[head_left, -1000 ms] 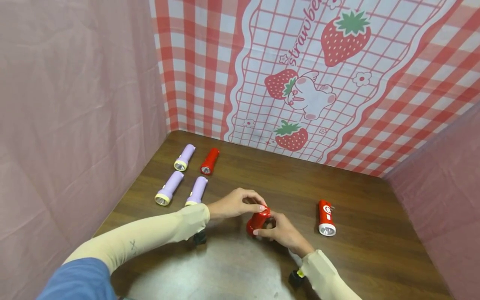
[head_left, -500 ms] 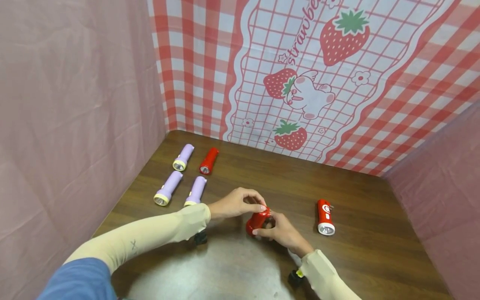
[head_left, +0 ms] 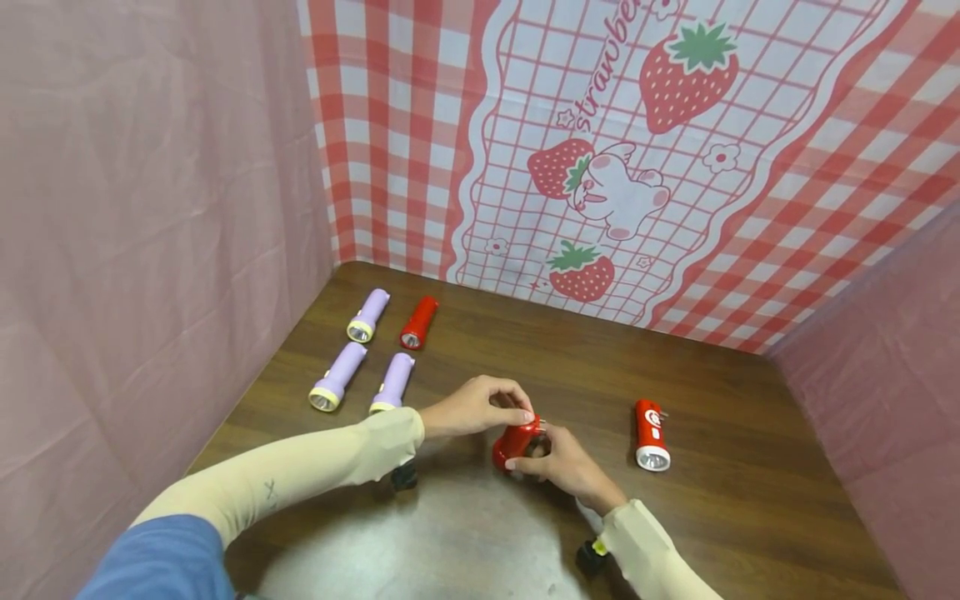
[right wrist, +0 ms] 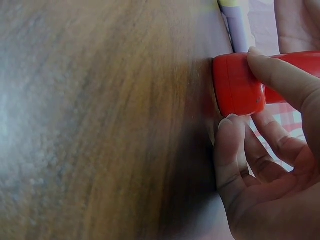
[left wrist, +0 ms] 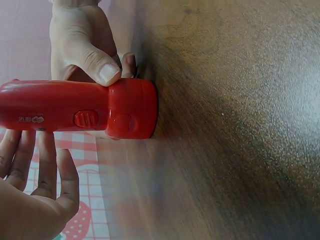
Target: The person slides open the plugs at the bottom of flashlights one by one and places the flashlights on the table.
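Observation:
A red flashlight [head_left: 514, 443] stands head down on the wooden table, leaning slightly, with metal prongs [head_left: 541, 426] sticking out near its tail end. My left hand [head_left: 476, 406] holds its upper end, thumb and forefinger at the tail. Lower down, my right hand [head_left: 566, 467] grips the wider head between thumb and fingers. The left wrist view shows a ridged slide switch [left wrist: 86, 119] on the red body. In the right wrist view the right thumb presses on the head's side, and the lens is hidden against the table.
Lilac flashlights [head_left: 339, 377] with pale yellow heads and another red flashlight [head_left: 419, 322] lie at the back left. Toward the right lies a red flashlight with a white head [head_left: 652, 435]. Pink cloth walls [head_left: 172, 208] and a checked strawberry curtain [head_left: 405, 150] surround the wooden table [head_left: 720, 517].
The metal prongs by the tail of the held flashlight show farther out than before. Both hands stay almost in place around it.

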`<state>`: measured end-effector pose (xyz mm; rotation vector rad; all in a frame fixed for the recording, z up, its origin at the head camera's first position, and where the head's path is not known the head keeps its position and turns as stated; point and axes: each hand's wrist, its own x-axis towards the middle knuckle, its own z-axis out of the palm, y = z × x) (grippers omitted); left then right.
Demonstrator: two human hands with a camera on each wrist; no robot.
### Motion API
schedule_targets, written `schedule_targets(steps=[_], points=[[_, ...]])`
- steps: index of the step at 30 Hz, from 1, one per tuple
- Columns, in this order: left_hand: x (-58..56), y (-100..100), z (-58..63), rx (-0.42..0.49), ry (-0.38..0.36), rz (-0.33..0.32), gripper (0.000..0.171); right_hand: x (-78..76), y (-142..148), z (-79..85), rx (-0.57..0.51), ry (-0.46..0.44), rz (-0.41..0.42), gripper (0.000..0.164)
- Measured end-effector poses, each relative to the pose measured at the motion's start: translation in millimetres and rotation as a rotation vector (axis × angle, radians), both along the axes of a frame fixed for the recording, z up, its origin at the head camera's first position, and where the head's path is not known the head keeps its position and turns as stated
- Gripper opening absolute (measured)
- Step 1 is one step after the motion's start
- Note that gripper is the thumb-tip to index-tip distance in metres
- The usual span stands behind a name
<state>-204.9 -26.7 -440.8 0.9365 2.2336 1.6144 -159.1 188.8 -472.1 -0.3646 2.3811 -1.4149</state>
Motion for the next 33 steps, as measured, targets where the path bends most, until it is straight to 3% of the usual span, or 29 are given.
schedule_targets(steps=[33], points=[[1.4,5.8,1.4,-0.007,-0.076,0.050,0.014,-1.1,2.1,-1.3,-0.024,-0.008,0.016,0.034]])
